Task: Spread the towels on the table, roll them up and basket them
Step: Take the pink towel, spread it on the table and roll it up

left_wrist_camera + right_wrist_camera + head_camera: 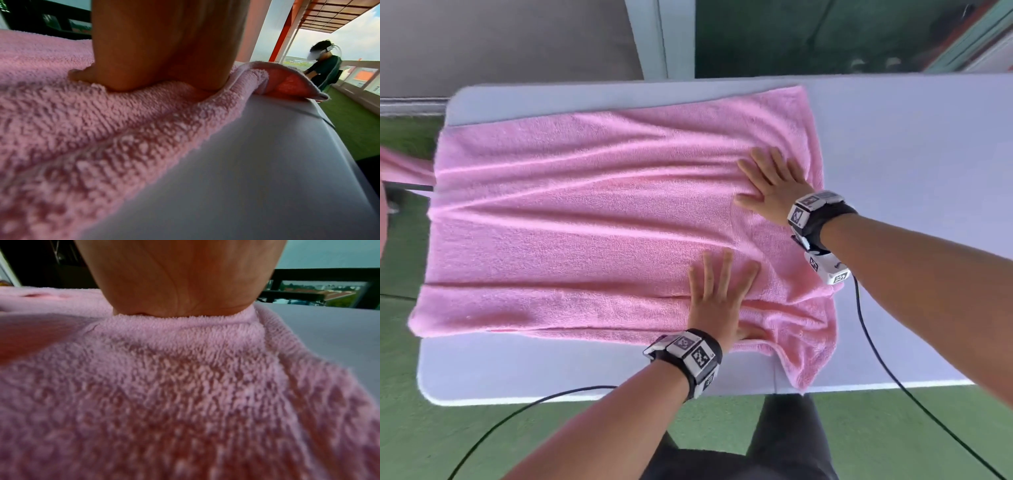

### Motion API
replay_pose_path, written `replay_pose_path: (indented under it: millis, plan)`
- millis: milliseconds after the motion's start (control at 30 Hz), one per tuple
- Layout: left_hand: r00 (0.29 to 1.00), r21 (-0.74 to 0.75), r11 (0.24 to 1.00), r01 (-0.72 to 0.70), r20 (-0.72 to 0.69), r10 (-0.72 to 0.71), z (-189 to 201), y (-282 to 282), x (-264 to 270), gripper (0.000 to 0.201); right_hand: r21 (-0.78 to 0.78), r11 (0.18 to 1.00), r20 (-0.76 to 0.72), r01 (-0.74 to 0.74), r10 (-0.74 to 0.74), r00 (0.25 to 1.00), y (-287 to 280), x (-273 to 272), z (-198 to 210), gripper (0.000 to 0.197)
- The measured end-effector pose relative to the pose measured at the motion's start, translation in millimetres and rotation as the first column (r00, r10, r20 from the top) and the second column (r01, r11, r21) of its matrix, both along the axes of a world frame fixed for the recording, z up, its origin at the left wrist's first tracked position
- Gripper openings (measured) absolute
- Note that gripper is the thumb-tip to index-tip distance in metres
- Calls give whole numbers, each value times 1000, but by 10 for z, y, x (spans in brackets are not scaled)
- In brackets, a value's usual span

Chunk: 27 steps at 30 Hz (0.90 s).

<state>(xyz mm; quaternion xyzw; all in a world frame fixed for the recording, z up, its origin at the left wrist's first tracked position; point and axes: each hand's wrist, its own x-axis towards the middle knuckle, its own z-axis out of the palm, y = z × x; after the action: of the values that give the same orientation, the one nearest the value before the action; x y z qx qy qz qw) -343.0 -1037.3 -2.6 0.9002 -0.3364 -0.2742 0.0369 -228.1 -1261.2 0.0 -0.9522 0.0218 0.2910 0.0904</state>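
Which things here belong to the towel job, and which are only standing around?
Part of the job:
pink towel, spread on the table
left hand, pressing flat on the towel
right hand, pressing flat on the towel

Only around:
black cables from the wrist cameras
another person standing in the background

Both bare forearms are wearing black wristbands point(825, 222) carrying white tag-printed blocks point(697, 353), each trailing a black cable point(876, 346).
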Motion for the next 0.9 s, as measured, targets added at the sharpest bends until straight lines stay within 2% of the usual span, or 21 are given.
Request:
replay_pose_path:
  millis: [200,333,500,567,633,700,733,800,900]
  plan:
    - [999,12,999,-35,-26,35,-64,-1856,-707,127,-1,1000,-5,23,-23,1000,-1812,-671,-27,77]
    - [997,-8,999,-37,-72,36,-71,-2900,-1068,128,-15,999,-26,39,-39,999,-2750,-1055,4,77]
    - [986,-25,999,23,-167,-27,-41,-3702,-1266,129,-58,991,-65,123,-127,990,-3658,-1382,12,83]
    - [959,-79,995,63,-270,-83,15,-3916,-1256,122,-79,977,-79,200,-206,975,-3920,-1483,2,85]
    - [908,-178,983,51,-401,-120,125,-4011,-1206,105,-104,955,-77,277,-285,955,-4060,-1565,29,85]
    - [890,-332,937,-108,-452,-58,249,-3914,-1148,79,-96,929,-34,356,-361,932,-4038,-1634,77,82]
    - [908,-397,899,-185,-419,1,313,-3792,-1120,67,-72,911,27,406,-406,914,-3948,-1681,130,80]
    - [952,-473,849,-236,-288,104,418,-3388,-1095,47,55,859,203,509,-509,837,-3637,-1826,256,71]
    - [985,-465,869,-168,-118,127,478,-2513,-1140,32,245,818,411,520,-573,709,-3052,-2321,439,41]
